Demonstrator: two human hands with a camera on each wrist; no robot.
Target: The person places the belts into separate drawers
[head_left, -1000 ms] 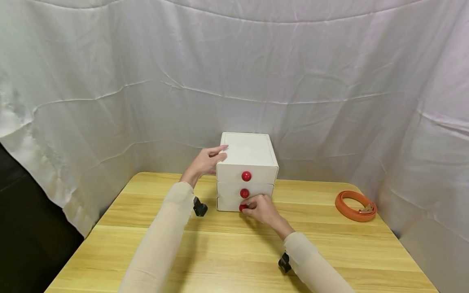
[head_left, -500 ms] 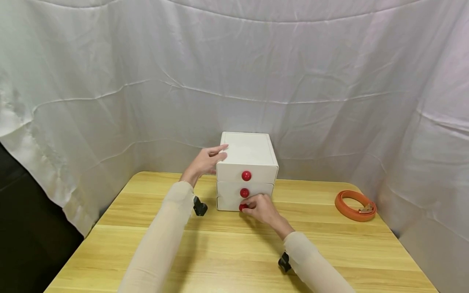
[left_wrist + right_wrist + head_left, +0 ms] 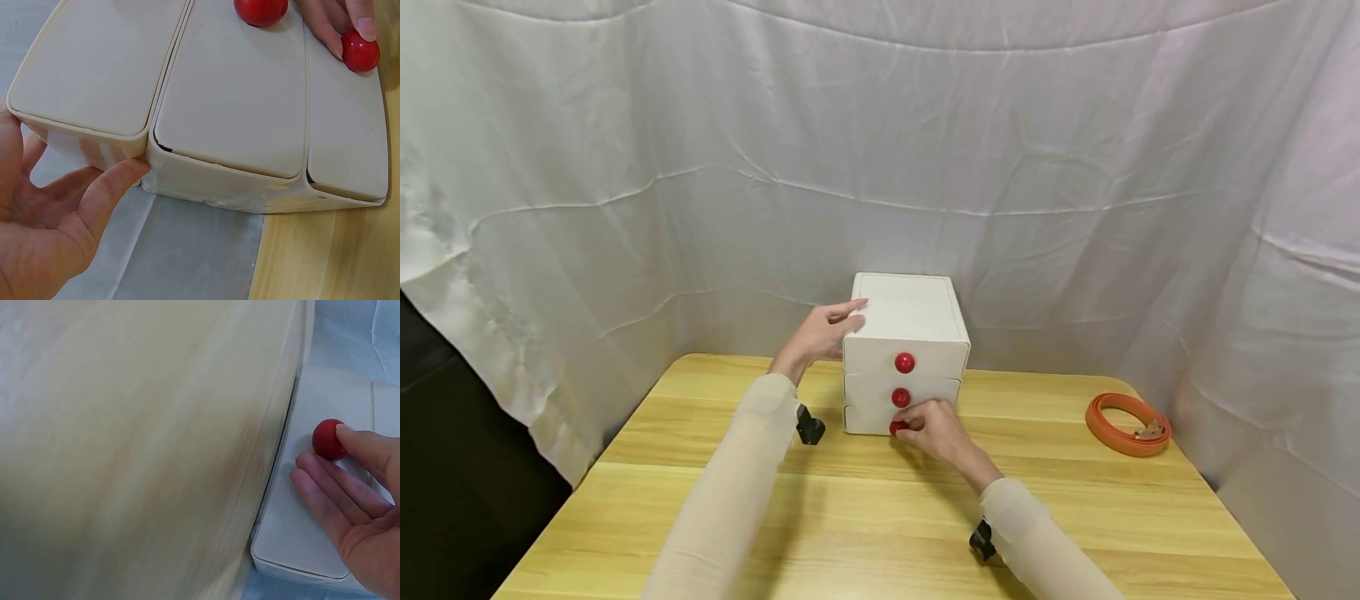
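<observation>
box (image 3: 904, 333) frame centre on desk (image 3: 865, 517) | my left hand (image 3: 820, 333) flat-fingered, bracing box's upper left | my right hand (image 3: 934, 429) pinching bottom knob (image 3: 896, 427) | all drawers look shut, pull not begun | belt (image 3: 1126, 423) right edge
</observation>
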